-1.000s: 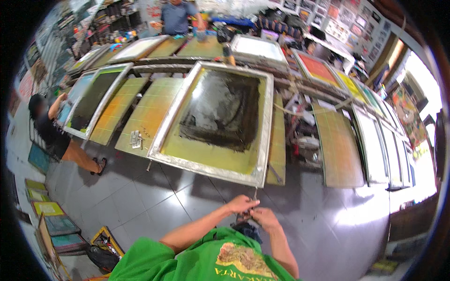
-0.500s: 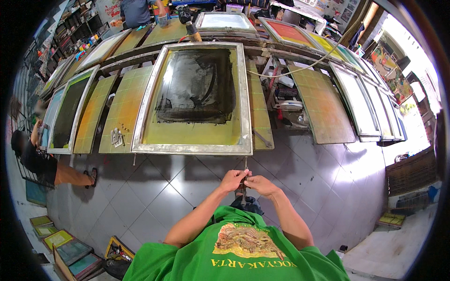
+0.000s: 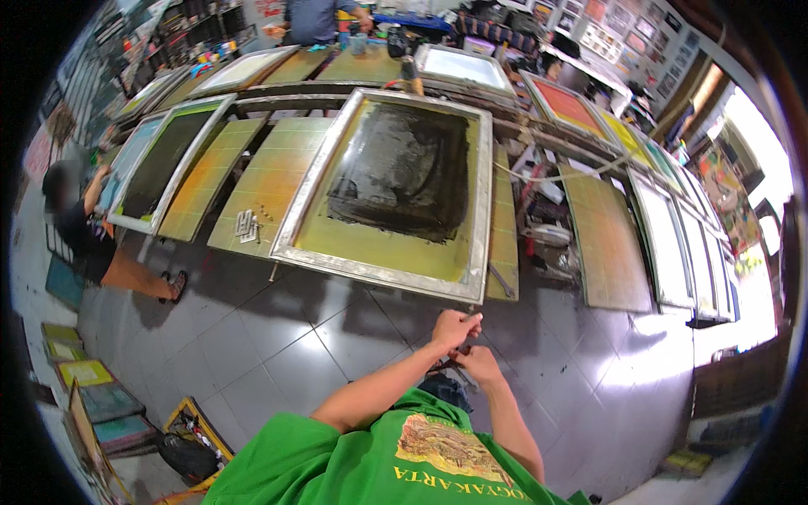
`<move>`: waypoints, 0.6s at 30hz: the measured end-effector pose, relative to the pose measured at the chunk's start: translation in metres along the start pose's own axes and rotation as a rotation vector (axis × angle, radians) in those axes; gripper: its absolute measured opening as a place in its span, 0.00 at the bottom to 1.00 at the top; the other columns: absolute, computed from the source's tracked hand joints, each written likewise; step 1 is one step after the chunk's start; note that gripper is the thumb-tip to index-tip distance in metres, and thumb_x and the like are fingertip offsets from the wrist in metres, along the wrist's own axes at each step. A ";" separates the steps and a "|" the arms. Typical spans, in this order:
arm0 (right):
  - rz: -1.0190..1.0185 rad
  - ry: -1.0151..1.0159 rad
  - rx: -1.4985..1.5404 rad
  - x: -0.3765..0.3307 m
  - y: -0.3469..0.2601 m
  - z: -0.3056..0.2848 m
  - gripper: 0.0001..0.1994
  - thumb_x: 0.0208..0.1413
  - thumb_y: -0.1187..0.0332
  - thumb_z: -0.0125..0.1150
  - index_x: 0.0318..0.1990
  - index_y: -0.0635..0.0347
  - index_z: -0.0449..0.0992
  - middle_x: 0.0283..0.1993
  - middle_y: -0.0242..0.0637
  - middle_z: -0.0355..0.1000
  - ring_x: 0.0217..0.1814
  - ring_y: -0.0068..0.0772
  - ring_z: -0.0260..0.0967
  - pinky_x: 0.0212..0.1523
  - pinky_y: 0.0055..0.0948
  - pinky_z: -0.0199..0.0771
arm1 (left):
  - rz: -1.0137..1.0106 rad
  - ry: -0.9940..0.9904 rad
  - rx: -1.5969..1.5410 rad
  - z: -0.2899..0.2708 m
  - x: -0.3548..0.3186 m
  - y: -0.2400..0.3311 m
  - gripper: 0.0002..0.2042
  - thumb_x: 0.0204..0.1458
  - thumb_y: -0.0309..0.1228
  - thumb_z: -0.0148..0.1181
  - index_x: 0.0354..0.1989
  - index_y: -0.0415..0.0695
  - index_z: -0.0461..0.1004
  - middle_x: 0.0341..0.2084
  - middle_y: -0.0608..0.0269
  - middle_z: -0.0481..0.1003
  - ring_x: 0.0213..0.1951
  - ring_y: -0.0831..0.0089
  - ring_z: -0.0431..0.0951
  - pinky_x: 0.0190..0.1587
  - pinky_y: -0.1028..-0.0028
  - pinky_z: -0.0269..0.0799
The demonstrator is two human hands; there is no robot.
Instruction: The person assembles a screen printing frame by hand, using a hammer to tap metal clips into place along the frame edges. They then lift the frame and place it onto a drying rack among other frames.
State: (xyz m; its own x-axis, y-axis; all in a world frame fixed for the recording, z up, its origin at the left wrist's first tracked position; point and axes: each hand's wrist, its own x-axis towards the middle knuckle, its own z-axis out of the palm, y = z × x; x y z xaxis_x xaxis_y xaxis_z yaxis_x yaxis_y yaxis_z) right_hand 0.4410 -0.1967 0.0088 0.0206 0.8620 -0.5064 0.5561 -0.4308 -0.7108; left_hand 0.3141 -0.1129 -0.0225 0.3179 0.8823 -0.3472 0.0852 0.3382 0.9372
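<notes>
Together, the left hand [image 3: 455, 330] and right hand [image 3: 479, 364] curl near the silver frame [image 3: 379, 277]. Whether their fingers pinch anything, I cannot tell.

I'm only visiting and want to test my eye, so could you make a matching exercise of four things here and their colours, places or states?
Things:
1. Large framed screen
2. Shirt
3. Wrench-shaped tool
4. Left hand and right hand

Matches:
A. Green
B. On the board showing at the large framed screen's right
C. Smeared with black
D. Just below the large framed screen's lower right corner

Pairs: 1-C, 2-A, 3-B, 4-D
</notes>
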 end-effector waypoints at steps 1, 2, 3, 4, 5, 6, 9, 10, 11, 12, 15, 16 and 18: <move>-0.028 0.030 -0.007 0.005 0.016 0.007 0.25 0.58 0.49 0.75 0.34 0.69 0.86 0.31 0.44 0.82 0.34 0.31 0.77 0.37 0.38 0.73 | 0.010 -0.017 -0.055 0.003 0.000 -0.005 0.22 0.69 0.43 0.65 0.39 0.30 0.86 0.32 0.56 0.88 0.33 0.75 0.87 0.39 0.71 0.81; -0.033 0.015 -0.006 0.003 0.022 0.009 0.24 0.59 0.50 0.74 0.35 0.69 0.86 0.31 0.43 0.82 0.34 0.30 0.78 0.37 0.37 0.74 | 0.016 -0.033 -0.109 0.003 -0.001 -0.013 0.22 0.70 0.43 0.63 0.42 0.29 0.85 0.33 0.55 0.88 0.33 0.74 0.87 0.39 0.71 0.82; -0.029 -0.002 -0.001 0.001 0.028 0.012 0.24 0.60 0.50 0.74 0.36 0.69 0.86 0.31 0.43 0.82 0.33 0.30 0.78 0.36 0.37 0.74 | 0.002 -0.012 -0.140 0.000 -0.009 -0.014 0.23 0.71 0.43 0.61 0.44 0.28 0.84 0.34 0.53 0.88 0.33 0.74 0.87 0.39 0.71 0.82; -0.029 -0.017 0.005 0.000 0.034 0.016 0.23 0.62 0.51 0.74 0.37 0.70 0.86 0.31 0.42 0.82 0.33 0.29 0.78 0.36 0.37 0.74 | -0.009 0.008 -0.169 -0.003 -0.018 -0.014 0.24 0.72 0.43 0.60 0.47 0.27 0.83 0.35 0.52 0.88 0.33 0.73 0.87 0.39 0.71 0.82; -0.061 -0.036 0.147 -0.004 0.038 0.025 0.22 0.63 0.53 0.74 0.38 0.70 0.86 0.31 0.41 0.82 0.32 0.28 0.77 0.36 0.36 0.74 | 0.027 0.062 -0.184 -0.011 -0.026 -0.020 0.25 0.74 0.44 0.57 0.48 0.27 0.83 0.31 0.53 0.87 0.33 0.73 0.87 0.37 0.70 0.81; -0.086 -0.054 0.292 -0.011 0.043 0.035 0.21 0.64 0.54 0.73 0.39 0.70 0.86 0.30 0.39 0.82 0.31 0.27 0.77 0.35 0.35 0.74 | -0.012 0.132 -0.232 -0.023 -0.034 -0.026 0.25 0.73 0.45 0.57 0.48 0.29 0.83 0.29 0.55 0.85 0.32 0.72 0.86 0.36 0.70 0.81; -0.104 -0.091 0.303 -0.034 0.028 0.041 0.18 0.67 0.58 0.70 0.43 0.70 0.86 0.30 0.35 0.82 0.30 0.23 0.75 0.35 0.31 0.74 | -0.082 0.407 -0.097 -0.075 -0.056 -0.045 0.25 0.73 0.49 0.55 0.44 0.34 0.86 0.25 0.55 0.83 0.32 0.67 0.86 0.39 0.65 0.80; -0.097 -0.094 0.238 -0.041 0.026 0.042 0.17 0.68 0.60 0.69 0.44 0.70 0.86 0.30 0.34 0.82 0.30 0.22 0.75 0.35 0.30 0.74 | -0.073 0.529 0.144 -0.096 -0.063 -0.050 0.26 0.73 0.50 0.53 0.41 0.38 0.87 0.25 0.52 0.83 0.35 0.61 0.87 0.44 0.60 0.80; -0.101 -0.075 0.152 -0.042 0.033 0.044 0.17 0.69 0.59 0.69 0.47 0.69 0.87 0.29 0.34 0.81 0.31 0.20 0.74 0.36 0.26 0.72 | -0.062 0.583 0.155 -0.117 -0.068 -0.058 0.25 0.72 0.49 0.53 0.41 0.39 0.87 0.28 0.50 0.84 0.36 0.58 0.86 0.45 0.57 0.80; -0.109 -0.072 0.169 -0.039 0.043 0.049 0.16 0.69 0.60 0.68 0.47 0.68 0.87 0.29 0.33 0.81 0.31 0.19 0.73 0.36 0.26 0.72 | -0.050 0.638 0.168 -0.142 -0.072 -0.071 0.24 0.72 0.48 0.53 0.40 0.40 0.88 0.31 0.48 0.84 0.37 0.54 0.85 0.46 0.55 0.79; -0.082 -0.075 0.258 -0.027 0.065 0.055 0.16 0.70 0.60 0.66 0.48 0.67 0.88 0.29 0.29 0.78 0.31 0.18 0.70 0.36 0.25 0.70 | -0.022 0.665 0.207 -0.241 -0.086 -0.092 0.17 0.70 0.39 0.53 0.44 0.39 0.83 0.31 0.52 0.83 0.32 0.60 0.84 0.39 0.59 0.79; -0.037 -0.084 0.313 -0.025 0.067 0.052 0.16 0.71 0.60 0.66 0.48 0.66 0.88 0.29 0.28 0.77 0.31 0.18 0.69 0.35 0.25 0.69 | 0.002 0.644 0.214 -0.271 -0.096 -0.077 0.14 0.70 0.35 0.53 0.46 0.38 0.81 0.30 0.54 0.83 0.29 0.63 0.84 0.35 0.62 0.79; 0.037 -0.076 0.362 -0.028 0.063 0.048 0.17 0.72 0.59 0.64 0.49 0.67 0.88 0.29 0.26 0.75 0.30 0.18 0.68 0.34 0.25 0.68 | 0.068 0.608 0.206 -0.326 -0.114 -0.031 0.11 0.73 0.29 0.49 0.48 0.36 0.76 0.29 0.57 0.83 0.23 0.71 0.81 0.29 0.69 0.77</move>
State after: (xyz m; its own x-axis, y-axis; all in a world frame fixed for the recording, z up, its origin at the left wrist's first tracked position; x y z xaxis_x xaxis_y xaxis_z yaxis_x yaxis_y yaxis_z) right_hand 0.4360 -0.2610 -0.0452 -0.0343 0.8278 -0.5600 0.2262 -0.5393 -0.8112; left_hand -0.0324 -0.1173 -0.0227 -0.2577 0.9480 -0.1867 0.2820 0.2586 0.9239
